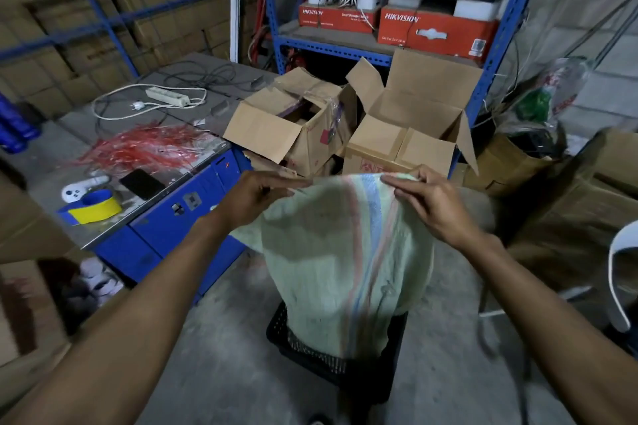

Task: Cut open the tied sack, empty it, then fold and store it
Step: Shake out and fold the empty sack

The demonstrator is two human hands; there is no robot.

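A pale green woven sack point(331, 259) with pink and blue stripes hangs upside down in front of me. Its lower end reaches into a black plastic crate point(390, 379) on the concrete floor. My left hand point(255, 198) pinches the sack's top edge at the left corner. My right hand point(431, 203) pinches the same edge at the right corner. Between the two hands the top edge is stretched out. What lies inside the crate is hidden by the sack.
A blue workbench point(179, 217) at my left carries red plastic strings point(145, 148), a phone point(141, 183), blue-yellow tape point(93, 207) and a power strip point(167, 97). Open cardboard boxes point(397, 138) stand behind the sack under blue shelving point(331, 48). A white chair point(618, 272) is at right.
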